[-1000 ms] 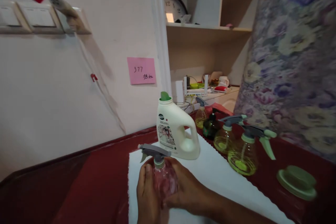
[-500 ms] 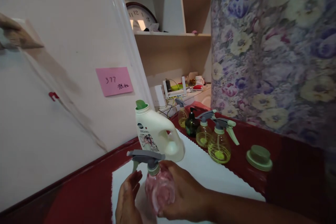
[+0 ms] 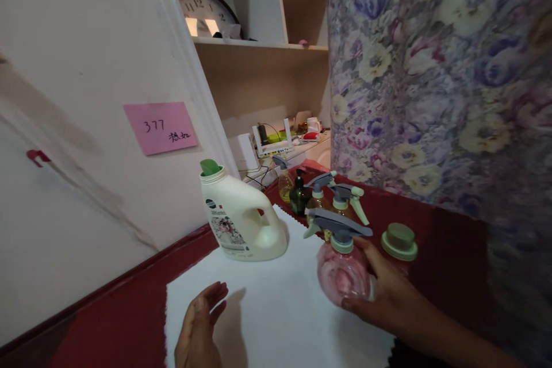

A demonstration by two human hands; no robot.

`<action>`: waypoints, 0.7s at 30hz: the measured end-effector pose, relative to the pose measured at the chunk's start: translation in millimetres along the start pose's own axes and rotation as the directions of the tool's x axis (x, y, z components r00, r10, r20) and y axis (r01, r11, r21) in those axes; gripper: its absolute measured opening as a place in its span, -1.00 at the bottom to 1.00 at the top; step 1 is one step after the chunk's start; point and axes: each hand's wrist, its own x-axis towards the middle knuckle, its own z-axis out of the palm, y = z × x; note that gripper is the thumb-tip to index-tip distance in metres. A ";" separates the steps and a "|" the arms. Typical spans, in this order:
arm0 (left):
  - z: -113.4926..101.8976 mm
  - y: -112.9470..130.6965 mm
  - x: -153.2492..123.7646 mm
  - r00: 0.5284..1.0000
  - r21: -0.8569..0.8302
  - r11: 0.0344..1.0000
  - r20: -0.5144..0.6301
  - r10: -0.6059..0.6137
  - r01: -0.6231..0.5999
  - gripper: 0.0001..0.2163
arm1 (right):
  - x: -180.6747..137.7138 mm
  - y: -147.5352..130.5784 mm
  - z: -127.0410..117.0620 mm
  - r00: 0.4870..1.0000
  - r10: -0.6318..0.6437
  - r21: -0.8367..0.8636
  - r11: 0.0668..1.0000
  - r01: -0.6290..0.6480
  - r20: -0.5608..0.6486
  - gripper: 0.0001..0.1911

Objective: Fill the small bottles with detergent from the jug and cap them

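Observation:
A pink spray bottle [image 3: 342,276] with a grey trigger head is gripped round its right side by my right hand [image 3: 383,293]. It is held over the right part of a white cloth [image 3: 276,305] and partly hides the yellow spray bottles behind it. My left hand [image 3: 200,328] hovers at the cloth's front left, fingers extended and holding nothing. Beyond it stands a large cream jug [image 3: 245,218] with a handle, a flower label and something green in its uncapped mouth. To the right lies a green round cap [image 3: 399,241].
Behind the pink bottle, a yellow spray bottle [image 3: 318,201], a dark green pump bottle [image 3: 299,195] and another spray bottle [image 3: 285,184] stand in a row on the red table [image 3: 125,310]. A wall [image 3: 86,195] borders the left; a floral curtain [image 3: 431,98] hangs at right.
My right hand has carried the pink spray bottle rightward, away from my left hand, towards the yellow bottles. My left hand stays near the cloth's front left. The view has shifted slightly right.

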 end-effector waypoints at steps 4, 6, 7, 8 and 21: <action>0.0 2.2 -1.9 1.000 -0.003 1.000 0.019 -0.007 0.007 -0.44 | -8.5 2.3 -6.8 0.997 0.043 -0.055 0.997 -0.047 -0.066 -0.18; 0.0 3.8 -2.9 0.999 0.026 0.999 0.018 -0.028 0.027 -0.44 | -11.4 4.9 -8.5 0.995 0.048 -0.079 0.995 -0.055 -0.089 -0.25; 0.1 4.6 -3.3 0.999 0.045 0.998 0.014 -0.039 0.038 -0.44 | -12.1 6.6 -9.6 0.994 0.054 -0.077 0.995 -0.062 -0.097 -0.28; 0.3 5.4 -3.5 0.999 0.065 0.997 0.013 -0.050 0.049 -0.44 | -12.2 8.3 -11.2 0.992 0.065 -0.074 0.995 -0.073 -0.110 -0.30; -2.1 0.6 2.9 0.998 0.069 0.996 0.010 -0.061 0.060 -0.44 | -12.6 32.3 -29.1 0.991 0.095 -0.061 0.993 -0.101 -0.097 -0.08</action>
